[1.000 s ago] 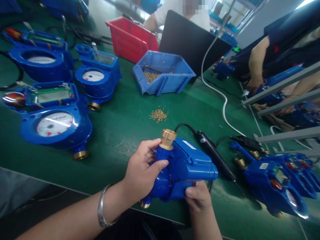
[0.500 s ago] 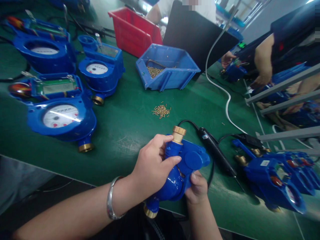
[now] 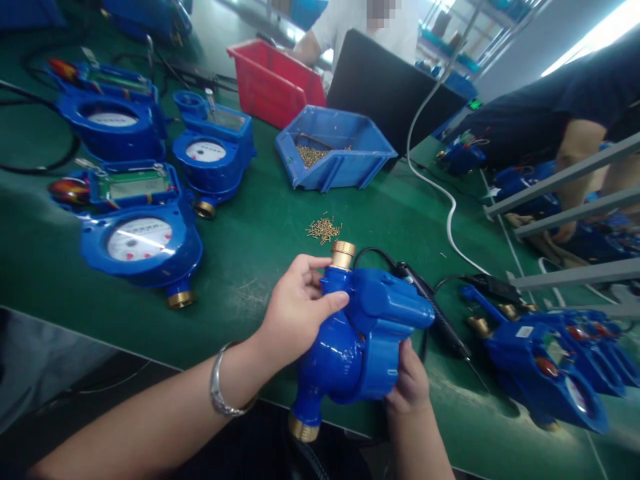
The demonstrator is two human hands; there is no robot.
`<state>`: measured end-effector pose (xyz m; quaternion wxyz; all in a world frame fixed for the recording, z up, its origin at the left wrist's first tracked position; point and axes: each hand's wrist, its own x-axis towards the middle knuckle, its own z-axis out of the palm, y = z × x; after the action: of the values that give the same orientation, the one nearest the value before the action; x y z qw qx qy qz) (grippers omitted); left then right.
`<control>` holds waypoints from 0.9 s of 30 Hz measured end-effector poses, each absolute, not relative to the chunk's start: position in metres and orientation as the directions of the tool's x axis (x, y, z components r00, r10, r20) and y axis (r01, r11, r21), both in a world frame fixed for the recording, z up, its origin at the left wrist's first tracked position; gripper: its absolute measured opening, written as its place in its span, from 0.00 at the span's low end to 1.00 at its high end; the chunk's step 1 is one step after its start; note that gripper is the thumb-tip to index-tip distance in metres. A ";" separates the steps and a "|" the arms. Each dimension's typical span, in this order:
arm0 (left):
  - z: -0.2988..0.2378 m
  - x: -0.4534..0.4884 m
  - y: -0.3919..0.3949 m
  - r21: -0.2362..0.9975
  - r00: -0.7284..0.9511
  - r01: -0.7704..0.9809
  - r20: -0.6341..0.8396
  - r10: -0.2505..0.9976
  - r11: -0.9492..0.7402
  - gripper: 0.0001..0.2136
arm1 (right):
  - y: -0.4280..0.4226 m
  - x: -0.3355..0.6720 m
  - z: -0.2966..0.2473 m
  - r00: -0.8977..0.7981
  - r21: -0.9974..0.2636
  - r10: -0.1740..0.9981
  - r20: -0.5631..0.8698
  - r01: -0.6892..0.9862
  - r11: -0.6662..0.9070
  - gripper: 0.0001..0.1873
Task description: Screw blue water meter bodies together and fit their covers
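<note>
Both hands hold a blue water meter (image 3: pixel 363 337) with brass threaded ends above the near edge of the green table (image 3: pixel 260 247). My left hand (image 3: pixel 295 310) grips its neck just under the upper brass fitting. My right hand (image 3: pixel 410 387) clasps its lower right side from beneath. The meter is tilted, with its round belly toward me and its dial face hidden. Just behind it, a black electric screwdriver (image 3: pixel 430 313) with a cable lies on the table.
Three blue meters (image 3: pixel 143 237) lie dial up at left. A pile of brass screws (image 3: pixel 324 230) sits mid-table before a blue bin (image 3: pixel 335 148) and a red bin (image 3: pixel 273 83). More meters (image 3: pixel 545 350) lie at right. Other people work at the far side and right.
The meter has been turned in my hands, its rounded underside now facing me and its lid side swung away. Both hands kept their grip, and the view shifted slightly.
</note>
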<state>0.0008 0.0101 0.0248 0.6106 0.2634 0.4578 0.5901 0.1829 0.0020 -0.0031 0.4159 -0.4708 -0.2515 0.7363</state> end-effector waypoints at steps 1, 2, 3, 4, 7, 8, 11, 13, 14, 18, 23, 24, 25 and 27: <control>0.022 -0.004 0.011 0.808 -0.090 -0.562 -0.270 0.959 0.174 0.21 | 0.004 0.178 0.001 -0.194 -0.776 0.849 -0.491 -0.345 -0.528 0.19; 0.019 -0.008 0.012 0.753 -0.066 -0.632 -0.287 0.956 0.182 0.22 | 0.005 0.173 0.004 -0.180 -0.788 0.852 -0.492 -0.323 -0.524 0.20; 0.016 -0.011 0.011 0.698 -0.043 -0.691 -0.302 0.952 0.190 0.24 | 0.005 0.166 0.007 -0.173 -0.794 0.855 -0.488 -0.317 -0.518 0.20; 0.013 -0.014 0.011 0.647 -0.026 -0.737 -0.317 0.948 0.196 0.25 | 0.005 0.159 0.009 -0.182 -0.789 0.855 -0.486 -0.330 -0.519 0.21; 0.003 -0.022 0.009 0.554 -0.010 -0.805 -0.373 0.928 0.214 0.26 | 0.002 0.137 0.013 -0.258 -0.716 0.813 -0.523 -0.385 -0.583 0.21; 0.000 -0.024 0.008 0.552 -0.012 -0.801 -0.400 0.917 0.230 0.26 | 0.001 0.131 0.014 -0.284 -0.689 0.795 -0.537 -0.397 -0.607 0.21; -0.005 -0.034 0.008 0.611 -0.041 -0.738 -0.466 0.884 0.288 0.22 | 0.000 0.112 0.020 -0.302 -0.674 0.784 -0.543 -0.400 -0.621 0.21; -0.008 -0.042 0.007 0.661 -0.073 -0.681 -0.490 0.869 0.315 0.19 | 0.004 0.099 0.025 -0.297 -0.708 0.802 -0.518 -0.378 -0.596 0.23; -0.009 -0.046 0.006 0.684 -0.095 -0.655 -0.496 0.863 0.321 0.17 | 0.006 0.092 0.026 -0.290 -0.737 0.816 -0.500 -0.352 -0.577 0.24; -0.014 -0.057 -0.016 0.803 -0.311 -0.537 -0.473 0.824 0.258 0.17 | 0.020 0.065 0.025 -0.253 -0.846 0.867 -0.429 -0.226 -0.484 0.28; -0.018 -0.059 -0.044 0.809 -0.457 0.582 0.411 0.789 -0.084 0.19 | 0.050 0.029 0.010 -0.154 -0.900 0.909 -0.387 -0.153 -0.409 0.26; -0.018 -0.059 -0.041 0.635 -0.292 0.759 0.528 0.797 -0.144 0.21 | 0.059 0.022 0.007 -0.128 -0.912 0.920 -0.370 -0.135 -0.386 0.26; -0.017 -0.060 -0.035 0.493 -0.156 0.850 0.571 0.806 -0.185 0.21 | 0.068 0.015 0.005 -0.105 -0.924 0.930 -0.353 -0.116 -0.364 0.25; -0.015 -0.063 -0.016 0.330 -0.048 0.926 0.588 0.808 -0.185 0.20 | 0.084 0.005 0.002 -0.077 -0.944 0.945 -0.317 -0.076 -0.322 0.23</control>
<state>-0.0633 -0.0160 -0.0151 -0.0838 0.6850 0.6326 0.3515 0.0047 0.0842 0.0019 0.4175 -0.5357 -0.4057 0.6116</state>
